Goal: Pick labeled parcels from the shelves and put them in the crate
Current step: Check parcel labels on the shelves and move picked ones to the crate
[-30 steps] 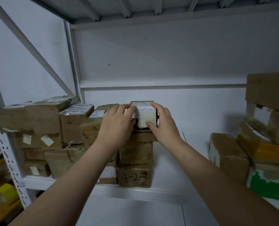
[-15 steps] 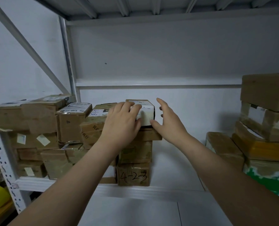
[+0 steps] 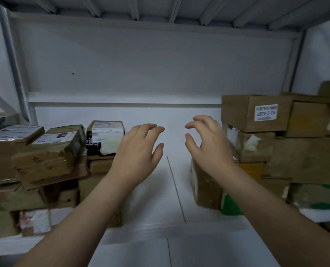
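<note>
Both hands are held raised over the middle strip of the white shelf (image 3: 146, 199), between two stacks of parcels. Left hand (image 3: 139, 149): fingers (image 3: 152, 128) spread and loosely curled, nothing gripped. Right hand (image 3: 208, 143): its fingers (image 3: 200, 120) likewise spread and bent, nothing gripped. The hands are kept apart, palms turned toward each other. A white-labelled parcel (image 3: 106, 137) is seen on top of the left stack, just left of the left hand. A brown box (image 3: 237, 116) bearing a printed label (image 3: 265, 112) is seen high on the right stack, just right of the right hand. The right edge is blurred.
</note>
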The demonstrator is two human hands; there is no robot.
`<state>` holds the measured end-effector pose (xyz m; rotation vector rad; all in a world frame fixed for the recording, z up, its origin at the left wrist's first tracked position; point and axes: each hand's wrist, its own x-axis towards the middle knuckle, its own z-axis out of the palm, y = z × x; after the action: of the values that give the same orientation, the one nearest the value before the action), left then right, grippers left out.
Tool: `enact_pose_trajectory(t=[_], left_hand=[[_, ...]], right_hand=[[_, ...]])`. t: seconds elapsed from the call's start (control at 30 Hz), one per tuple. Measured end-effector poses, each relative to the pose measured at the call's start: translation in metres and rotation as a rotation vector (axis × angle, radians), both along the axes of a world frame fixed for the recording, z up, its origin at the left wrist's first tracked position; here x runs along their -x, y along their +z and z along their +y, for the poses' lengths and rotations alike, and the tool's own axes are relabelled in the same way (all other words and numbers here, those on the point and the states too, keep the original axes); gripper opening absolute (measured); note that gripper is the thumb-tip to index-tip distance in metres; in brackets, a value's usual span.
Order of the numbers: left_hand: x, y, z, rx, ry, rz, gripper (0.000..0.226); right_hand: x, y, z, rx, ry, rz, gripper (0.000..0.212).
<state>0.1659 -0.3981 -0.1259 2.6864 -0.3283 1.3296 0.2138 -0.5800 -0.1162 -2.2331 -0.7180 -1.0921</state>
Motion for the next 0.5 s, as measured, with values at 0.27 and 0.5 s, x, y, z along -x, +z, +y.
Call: enact_pose_trajectory(t=[0.27,0.5], left_hand=[[-0.034,0.001,-0.099,0.078,-0.169,0.071,0.042],[-0.076,0.025,-0.178,0.12,-0.245,0.098,0.061]], right_hand=[[-0.012,-0.001,-0.11,-0.05,-0.19,-0.022,0.023],[-0.031,0.03,-0.191,0.038,-0.423,-0.095,0.036]])
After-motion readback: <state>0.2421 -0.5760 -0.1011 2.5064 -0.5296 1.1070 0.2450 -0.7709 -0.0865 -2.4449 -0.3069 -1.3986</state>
